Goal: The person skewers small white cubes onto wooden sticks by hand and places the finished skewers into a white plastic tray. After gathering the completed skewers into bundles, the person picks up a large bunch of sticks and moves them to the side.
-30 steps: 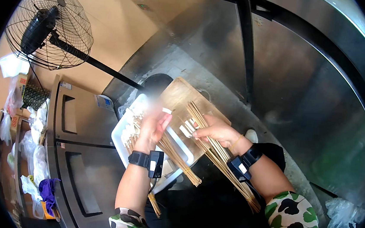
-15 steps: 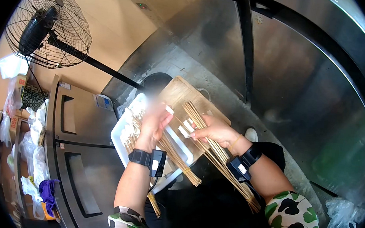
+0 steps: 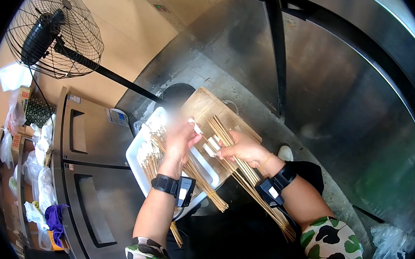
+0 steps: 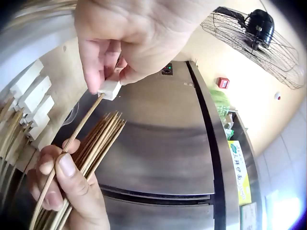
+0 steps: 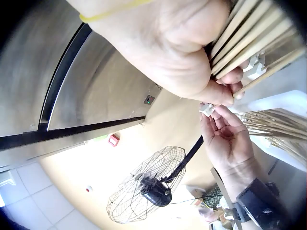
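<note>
My left hand [image 3: 177, 144] pinches a small white block [image 4: 111, 87] between thumb and fingers. A single bamboo skewer [image 4: 80, 124] runs up to the block, its tip hidden at the block's near end. My right hand [image 3: 246, 148] pinches that skewer between thumb and fingers and also grips a bundle of bare skewers [image 3: 221, 128]. Beneath the right hand, several skewered white blocks [image 4: 32, 93] lie side by side over the wooden board [image 3: 204, 103]. To the left, a white tub [image 3: 209, 165] holds many skewers tipped with white pieces [image 3: 147, 146].
A tied bundle of skewers [image 3: 211, 195] lies across the tub's near rim. Behind the board stands a black fan [image 3: 43, 36] on a pole. Steel cabinets [image 3: 91, 134] rise at left, with a large steel front [image 3: 347, 107] at right. A plastic bag [image 3: 392, 244] lies at lower right.
My left hand has moved a little to the right with the white block, bringing it to the skewer's end. The right hand and its bundle have hardly moved over the last half second.
</note>
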The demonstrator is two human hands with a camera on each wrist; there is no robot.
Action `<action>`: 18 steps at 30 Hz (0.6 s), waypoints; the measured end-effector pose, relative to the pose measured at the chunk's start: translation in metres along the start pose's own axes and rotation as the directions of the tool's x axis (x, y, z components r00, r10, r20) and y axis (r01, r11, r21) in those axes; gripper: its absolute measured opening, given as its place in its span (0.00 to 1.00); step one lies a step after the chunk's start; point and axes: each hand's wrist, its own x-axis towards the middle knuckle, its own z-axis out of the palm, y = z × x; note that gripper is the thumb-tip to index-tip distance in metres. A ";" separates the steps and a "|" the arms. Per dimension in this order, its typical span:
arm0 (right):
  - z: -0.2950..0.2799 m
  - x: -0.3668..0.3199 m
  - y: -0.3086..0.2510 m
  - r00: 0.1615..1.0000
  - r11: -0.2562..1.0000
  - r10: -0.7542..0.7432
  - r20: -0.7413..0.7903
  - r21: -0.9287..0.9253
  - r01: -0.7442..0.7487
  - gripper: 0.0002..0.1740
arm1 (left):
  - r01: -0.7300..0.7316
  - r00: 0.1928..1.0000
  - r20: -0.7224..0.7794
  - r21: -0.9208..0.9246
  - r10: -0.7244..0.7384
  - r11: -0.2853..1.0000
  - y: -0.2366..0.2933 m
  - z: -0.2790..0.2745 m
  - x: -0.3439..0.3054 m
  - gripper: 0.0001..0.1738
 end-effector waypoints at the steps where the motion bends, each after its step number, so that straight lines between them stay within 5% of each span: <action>1: 0.000 0.000 0.000 1.000 1.000 -0.004 -0.004 -0.005 0.004 0.14 | -0.008 1.000 -0.013 -0.006 0.008 1.000 0.001 0.002 -0.001 0.15; 18: 0.003 -0.003 -0.002 0.999 0.998 -0.043 -0.033 -0.037 0.042 0.12 | 0.001 0.999 -0.045 -0.030 -0.003 1.000 -0.001 0.002 0.000 0.13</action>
